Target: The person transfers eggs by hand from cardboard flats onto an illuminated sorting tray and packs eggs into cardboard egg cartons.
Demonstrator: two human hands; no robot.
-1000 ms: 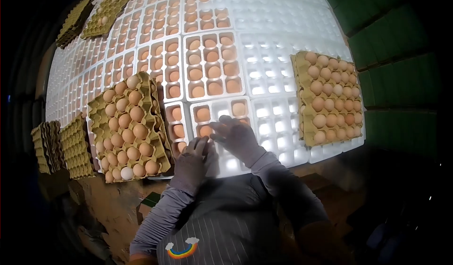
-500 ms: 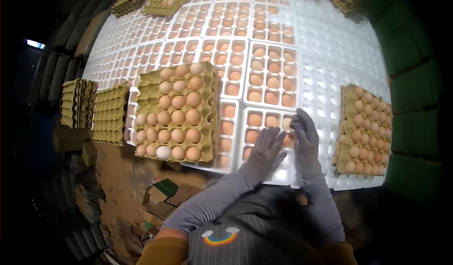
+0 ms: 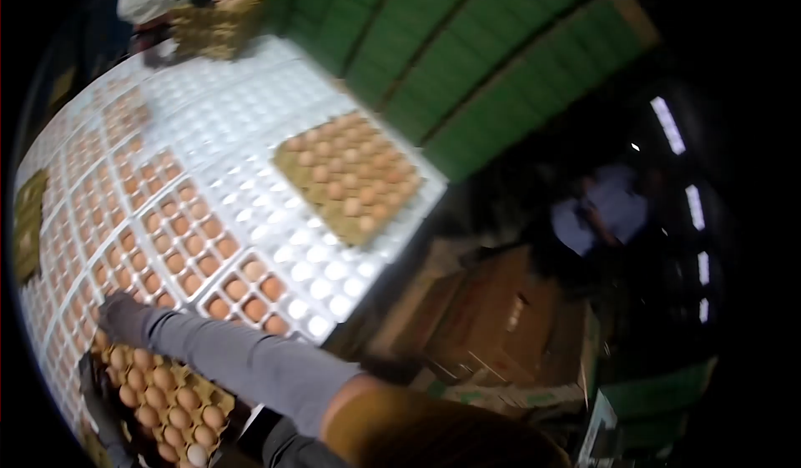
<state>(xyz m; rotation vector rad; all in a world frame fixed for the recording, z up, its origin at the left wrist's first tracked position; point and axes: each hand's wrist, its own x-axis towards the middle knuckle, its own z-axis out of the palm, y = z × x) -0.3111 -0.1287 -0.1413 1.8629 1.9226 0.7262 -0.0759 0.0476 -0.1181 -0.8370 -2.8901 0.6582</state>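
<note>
My right hand, in a grey glove, is at the upper edge of a pulp egg tray at the lower left, its fingers curled down by the eggs. Whatever it grips is hidden. Along the tray's left side is my left hand, dark and blurred, its fingers not distinct. Brown eggs and one whitish egg sit in the tray's cups. Past my right forearm, a white foam tray has brown eggs in some compartments.
Foam trays with eggs cover the table's left part. A filled pulp tray lies on bare foam trays to the right. Green stacked crates line the far side; cardboard boxes stand right. Another person's sleeve shows at the back.
The view has swung right and tilted. Both hands have left the foam tray at the table's front and are now at the pulp egg tray on the left.
</note>
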